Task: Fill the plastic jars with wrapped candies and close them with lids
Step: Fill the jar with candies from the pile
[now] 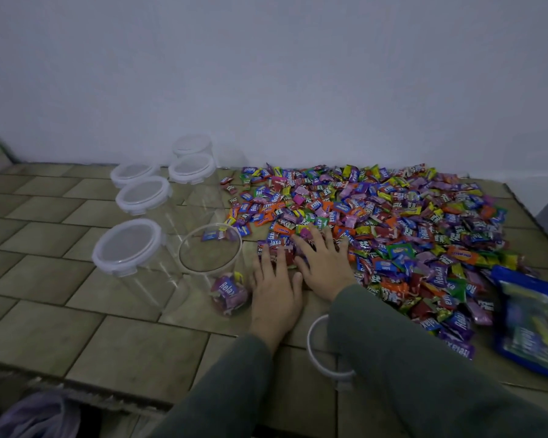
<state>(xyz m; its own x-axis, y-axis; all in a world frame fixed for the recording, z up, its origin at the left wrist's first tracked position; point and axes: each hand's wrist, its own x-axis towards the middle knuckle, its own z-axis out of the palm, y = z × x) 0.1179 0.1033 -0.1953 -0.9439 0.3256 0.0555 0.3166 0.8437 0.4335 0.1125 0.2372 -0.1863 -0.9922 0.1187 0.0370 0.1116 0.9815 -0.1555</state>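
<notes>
A wide heap of wrapped candies (393, 222) covers the right half of the tiled surface. An open clear plastic jar (210, 251) stands left of the heap with a few candies at its bottom. My left hand (274, 287) and my right hand (325, 263) lie side by side, fingers spread flat over candies at the heap's near-left edge. A loose white lid (317, 349) lies near me, partly hidden under my right sleeve. Several lidded clear jars stand at left, the nearest (128, 246) beside the open one.
A blue candy bag (533, 320) lies at the right edge. A white wall rises behind the surface. The surface's front edge runs along the lower left, with a pale plastic bag (35, 415) below it. Bare tiles (86, 327) stretch in front of the jars.
</notes>
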